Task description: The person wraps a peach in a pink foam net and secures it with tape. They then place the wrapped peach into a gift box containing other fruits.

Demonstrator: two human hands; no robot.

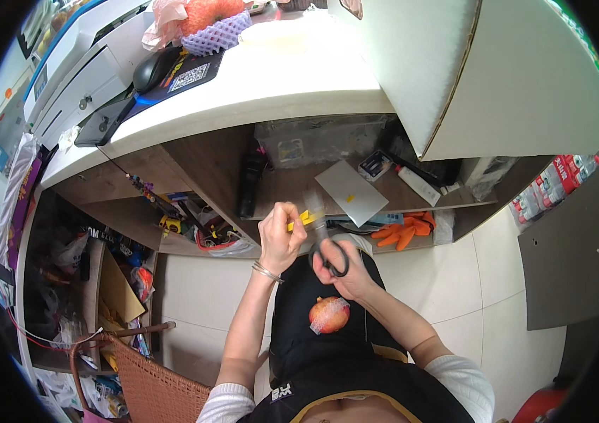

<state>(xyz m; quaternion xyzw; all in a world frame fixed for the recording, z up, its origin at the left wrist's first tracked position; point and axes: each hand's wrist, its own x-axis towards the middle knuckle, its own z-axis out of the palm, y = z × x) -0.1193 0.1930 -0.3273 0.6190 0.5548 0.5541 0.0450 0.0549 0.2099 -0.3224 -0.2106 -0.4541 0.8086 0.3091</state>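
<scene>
Pinched in the fingers of my left hand (280, 238) is a yellow strip (299, 220), perhaps paper or tape. My right hand (349, 272) grips a pair of scissors (340, 264) by its black handles. The blades are blurred and reach up to the yellow strip; whether they are parted is not clear. On my dark-clothed lap, below both hands, rests a red pomegranate (322, 309) with a whitish translucent band (332, 316) across it. A small yellow scrap (350, 198) lies on a white sheet (360, 203) just beyond the hands.
Ahead is a white desk (299, 69) with an open shelf (291, 198) beneath it. Orange gloves (408, 231) lie on the lower shelf. A large cardboard box (521, 84) overhangs the desk's right side. A wicker chair (156, 370) stands at left, a grey panel (569, 264) at right.
</scene>
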